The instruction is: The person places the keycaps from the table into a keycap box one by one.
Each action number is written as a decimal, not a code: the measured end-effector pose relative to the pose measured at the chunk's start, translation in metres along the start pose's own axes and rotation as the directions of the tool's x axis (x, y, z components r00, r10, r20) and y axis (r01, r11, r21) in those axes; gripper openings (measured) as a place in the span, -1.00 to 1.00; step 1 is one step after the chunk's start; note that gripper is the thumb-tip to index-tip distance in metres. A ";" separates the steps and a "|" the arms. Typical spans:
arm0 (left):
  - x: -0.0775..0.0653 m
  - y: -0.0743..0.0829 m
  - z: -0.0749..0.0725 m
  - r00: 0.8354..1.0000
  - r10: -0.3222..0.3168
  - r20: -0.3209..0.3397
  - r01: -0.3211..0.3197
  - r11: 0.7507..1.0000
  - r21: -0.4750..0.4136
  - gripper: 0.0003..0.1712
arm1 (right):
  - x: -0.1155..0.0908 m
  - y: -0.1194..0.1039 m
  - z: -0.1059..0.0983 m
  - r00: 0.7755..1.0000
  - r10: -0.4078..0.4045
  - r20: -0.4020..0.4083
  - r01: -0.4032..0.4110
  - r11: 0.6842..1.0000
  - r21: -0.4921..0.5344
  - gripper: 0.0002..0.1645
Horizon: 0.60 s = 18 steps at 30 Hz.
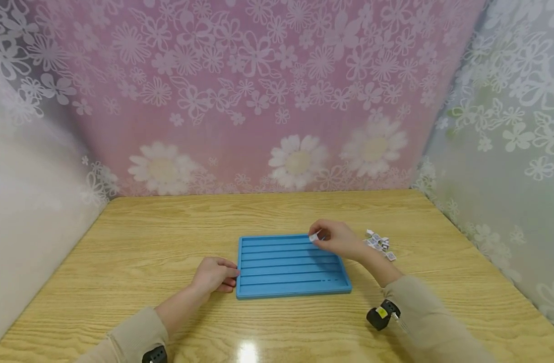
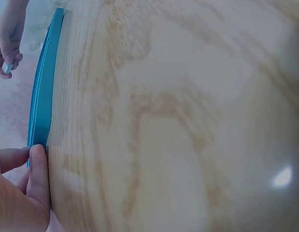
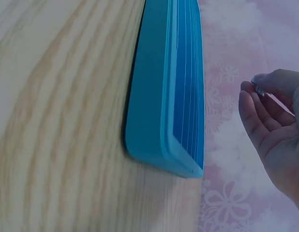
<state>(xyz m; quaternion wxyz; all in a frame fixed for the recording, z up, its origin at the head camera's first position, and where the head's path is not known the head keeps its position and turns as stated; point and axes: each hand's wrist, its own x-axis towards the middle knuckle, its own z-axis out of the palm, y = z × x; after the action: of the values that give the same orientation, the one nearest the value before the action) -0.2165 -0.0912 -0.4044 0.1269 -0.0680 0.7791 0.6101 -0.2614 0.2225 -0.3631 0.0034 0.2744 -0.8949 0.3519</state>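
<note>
A shallow blue tray [image 1: 286, 292] with raised rims and several parallel ridges lies on the table in front of me. My left hand [image 1: 215, 275] is at its left edge, fingertips touching the rim; in the left wrist view its fingers [image 2: 39, 169] meet the tray's end. Over the tray's far right part, my right hand [image 1: 337, 238] pinches a small white tile [image 1: 313, 237] between thumb and fingertips. That hand is raised beyond the tray's rim in the right wrist view, and dark print shows on the tile [image 3: 258, 90].
Right of the tray, behind my right forearm, lies a loose pile of small white printed tiles [image 1: 375, 241]. Small dark slots mark the tray's near right ridge. The wooden table [image 1: 168, 217] ends at a pink flowered curtain [image 1: 240, 126], with pale curtains on both sides.
</note>
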 end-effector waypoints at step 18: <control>0.000 0.001 0.000 1.000 0.000 0.002 0.000 1.000 0.006 -0.81 | 0.023 -0.021 0.027 0.997 0.038 0.070 -0.056 0.961 0.270 -0.74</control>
<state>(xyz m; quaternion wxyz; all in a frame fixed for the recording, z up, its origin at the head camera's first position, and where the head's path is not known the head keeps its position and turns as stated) -0.2169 -0.0912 -0.4033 0.1277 -0.0670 0.7808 0.6079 -0.2657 0.1809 -0.3656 -0.0712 0.2620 -0.8442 0.4622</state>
